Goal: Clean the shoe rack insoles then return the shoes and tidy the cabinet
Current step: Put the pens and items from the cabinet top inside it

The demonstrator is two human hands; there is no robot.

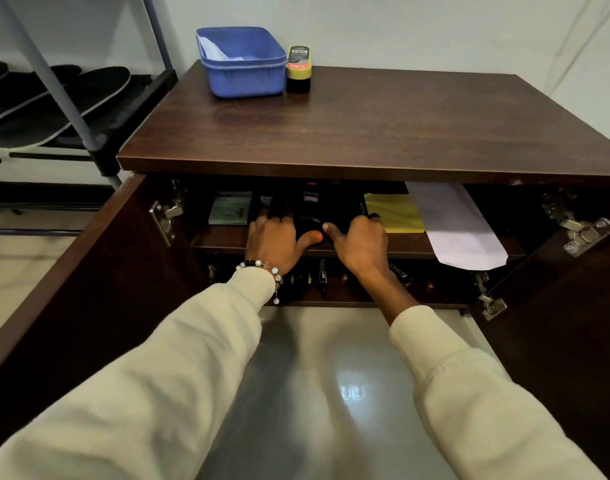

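A dark wooden cabinet [366, 133] stands in front of me with both doors swung open. My left hand [274, 239] and my right hand [360, 242] reach onto its upper shelf [224, 239]. Both are wrapped around black objects there, among them a black "Cherry" bottle [310, 199]; the exact shape of what each hand holds is hidden in the dark. Black insoles [64, 105] lie on the shoe rack [99, 143] at the left.
On the cabinet top stand a blue plastic tub [243, 64] and a shoe polish bottle [298, 69]. The upper shelf also holds a green packet [231, 207], a yellow cloth [395, 213] and a white envelope [459, 226]. Several small bottles sit on the lower shelf [331, 292].
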